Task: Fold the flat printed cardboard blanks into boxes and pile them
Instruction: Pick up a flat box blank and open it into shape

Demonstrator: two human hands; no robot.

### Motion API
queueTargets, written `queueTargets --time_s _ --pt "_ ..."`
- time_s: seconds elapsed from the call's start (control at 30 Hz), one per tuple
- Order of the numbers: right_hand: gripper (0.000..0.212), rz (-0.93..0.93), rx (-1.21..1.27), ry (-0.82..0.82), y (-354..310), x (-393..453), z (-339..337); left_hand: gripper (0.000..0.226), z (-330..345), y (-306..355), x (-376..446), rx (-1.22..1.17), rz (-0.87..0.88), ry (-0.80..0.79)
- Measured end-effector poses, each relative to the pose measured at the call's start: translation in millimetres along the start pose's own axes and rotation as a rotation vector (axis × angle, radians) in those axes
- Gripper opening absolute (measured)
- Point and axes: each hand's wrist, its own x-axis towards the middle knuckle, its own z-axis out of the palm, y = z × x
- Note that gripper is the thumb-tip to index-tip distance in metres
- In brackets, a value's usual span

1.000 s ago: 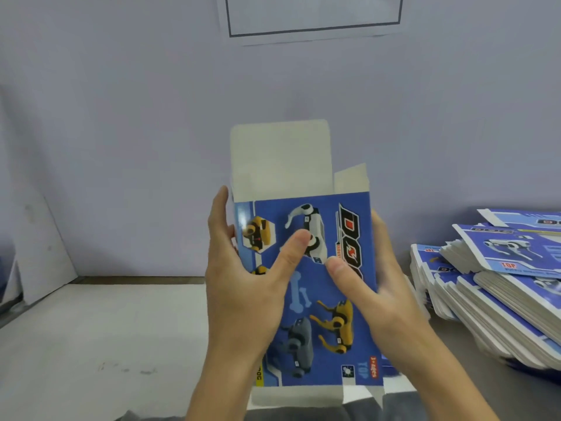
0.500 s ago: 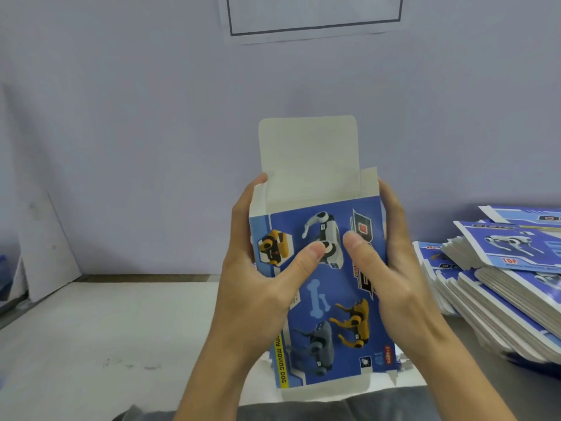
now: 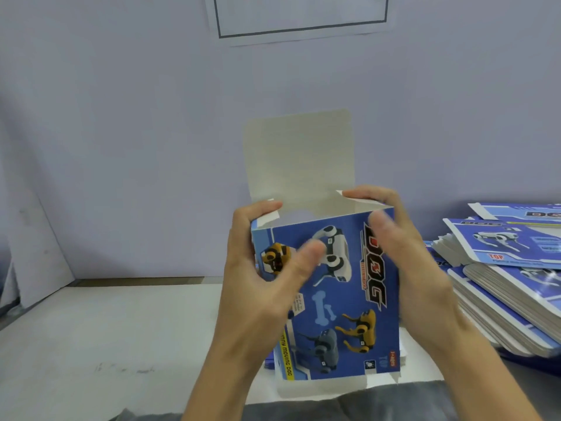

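Head view: my left hand (image 3: 261, 287) and right hand (image 3: 419, 268) hold one box (image 3: 331, 299) up, squared but its top flap open. Many flat blanks (image 3: 510, 287) wait beside it.

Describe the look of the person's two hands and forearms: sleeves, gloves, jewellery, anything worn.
Both are bare. The left hand and right hand wear no gloves, and no rings show on the fingers in view. Both forearms run bare to the bottom edge of the picture, with no sleeve, cuff, watch or band showing. Nails look short and unpainted, though motion blur softens the fingertips.
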Motion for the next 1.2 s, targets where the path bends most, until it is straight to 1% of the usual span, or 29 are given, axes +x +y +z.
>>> queueTargets --time_s 0.03,0.07,0.1,0.17,0.23,0.27,0.3,0.33,0.37,0.43,0.47,0.53,0.57,0.67,0.73,0.77,0.8,0.83,0.9,0.93,0.97,1.0,1.03,1.07,1.2 --pt "0.033 0.029 0.025 0.018 -2 0 0 0.037 1 2 0 -0.012 0.001 0.024" --pt "0.040 0.051 0.035 0.033 -5 -1 2 0.034 4 2 0 -0.013 0.002 0.066" --pt "0.042 0.057 0.027 0.052 -7 -1 3 0.034 7 3 1 -0.002 -0.008 0.119" --pt "0.031 0.030 -0.001 0.111 -10 -3 6 0.029 11 7 4 0.037 -0.033 0.195" --pt "0.016 0.009 -0.032 0.151 -12 0 9 0.021 13 10 5 0.015 -0.047 0.204" --pt "0.011 0.006 -0.033 0.155 -12 0 10 0.019 13 10 5 0.003 -0.050 0.209" --pt "0.010 0.010 -0.009 0.153 -11 -1 11 0.020 12 10 4 -0.006 -0.053 0.220" --pt "0.018 0.014 0.025 0.156 -10 -1 12 0.023 11 10 4 -0.024 -0.056 0.233" --pt "0.029 0.022 0.049 0.167 -10 -2 13 0.029 11 9 4 -0.055 -0.063 0.246" --pt "0.051 0.021 0.037 0.172 -8 -1 14 0.047 8 7 4 -0.113 -0.079 0.244" --pt "0.056 0.011 0.006 0.162 -8 0 13 0.056 7 6 5 -0.125 -0.087 0.226" --pt "0.053 -0.002 -0.025 0.157 -7 2 12 0.062 5 6 6 -0.124 -0.106 0.181" --pt "0.049 0.005 -0.021 0.168 -7 2 13 0.059 5 6 6 -0.110 -0.106 0.171" --pt "0.033 0.016 0.019 0.188 -5 0 16 0.038 5 8 7 -0.075 -0.042 0.201" --pt "0.019 -0.018 0.010 0.206 -3 -1 16 0.028 6 10 7 -0.074 0.005 0.207" --pt "0.017 -0.049 0.021 0.218 -1 -2 16 0.024 6 10 6 -0.104 0.017 0.213" --pt "0.020 -0.079 0.076 0.218 1 -3 16 0.023 5 10 4 -0.164 0.015 0.216" --pt "0.025 -0.077 0.181 0.200 1 -7 17 0.024 5 11 3 -0.242 0.002 0.218" --pt "0.035 -0.015 0.365 0.156 -1 -7 18 0.033 4 11 1 -0.332 -0.024 0.242" --pt "0.037 0.024 0.353 0.139 -2 -6 18 0.031 4 10 0 -0.308 -0.024 0.252" --pt "0.032 0.053 0.287 0.126 -1 -4 17 0.024 4 10 1 -0.245 -0.010 0.257" --pt "0.019 0.065 0.236 0.117 -1 -3 17 0.016 4 8 1 -0.182 0.009 0.253" --pt "0.011 0.057 0.217 0.111 0 -2 17 0.009 3 7 2 -0.138 0.020 0.244" --pt "0.009 0.039 0.217 0.101 1 -2 18 0.009 3 5 2 -0.113 0.023 0.236" --pt "0.024 -0.003 0.238 0.046 1 -8 20 0.013 1 5 3 -0.093 0.013 0.233"
